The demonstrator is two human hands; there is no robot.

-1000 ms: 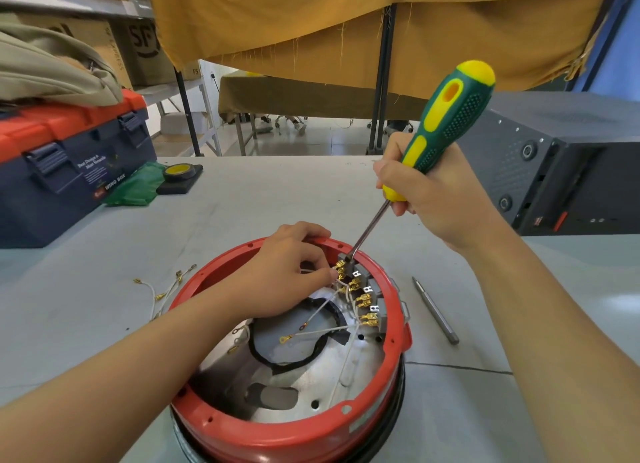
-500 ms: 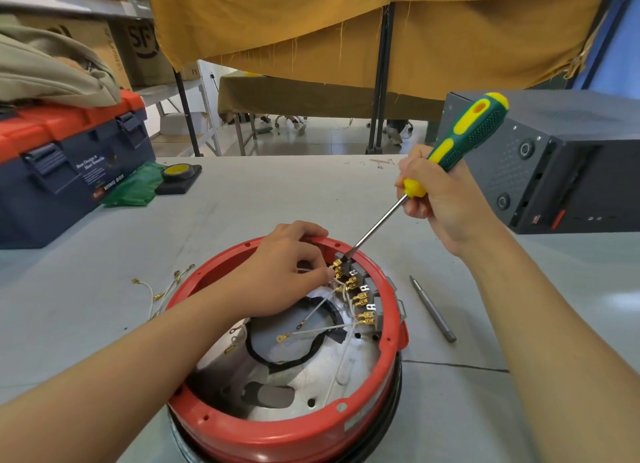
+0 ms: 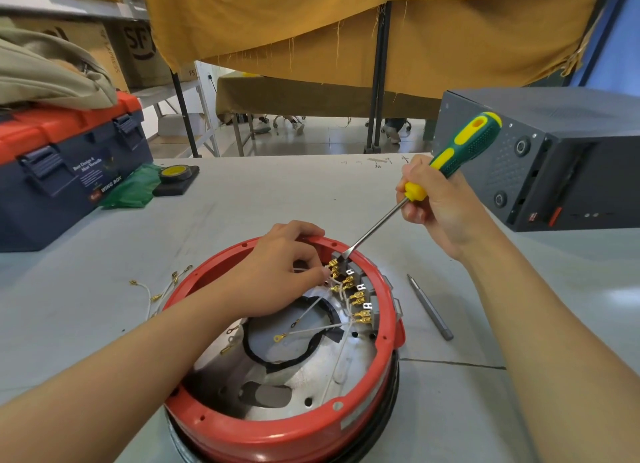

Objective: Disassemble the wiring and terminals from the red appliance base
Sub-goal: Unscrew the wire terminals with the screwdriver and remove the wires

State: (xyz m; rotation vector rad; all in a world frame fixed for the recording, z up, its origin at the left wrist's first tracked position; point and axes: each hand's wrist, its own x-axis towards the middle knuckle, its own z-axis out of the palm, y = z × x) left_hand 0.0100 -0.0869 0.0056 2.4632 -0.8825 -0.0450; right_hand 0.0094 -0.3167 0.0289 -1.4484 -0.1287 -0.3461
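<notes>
The round red appliance base (image 3: 277, 435) sits upside down on the grey table, its metal inside showing. A grey terminal block with several brass terminals (image 3: 353, 291) and white wires (image 3: 311, 329) runs along the inner right wall. My left hand (image 3: 277, 275) reaches into the base and pinches a white wire at the top terminals. My right hand (image 3: 440, 203) grips a green and yellow flat screwdriver (image 3: 460, 151). Its shaft slants down to the left and the tip touches the top of the terminal block.
Loose white wires with brass ends (image 3: 159, 286) lie left of the base. A metal bit (image 3: 431, 307) lies to its right. A blue and red toolbox (image 3: 65, 165), a green cloth (image 3: 133, 189) and a tape roll (image 3: 175, 173) stand at the far left, a dark grey case (image 3: 554, 158) at the right.
My right hand has swung the screwdriver handle down and to the right, so the shaft lies flatter. The tip stays at the top terminals. My left hand has hardly moved.
</notes>
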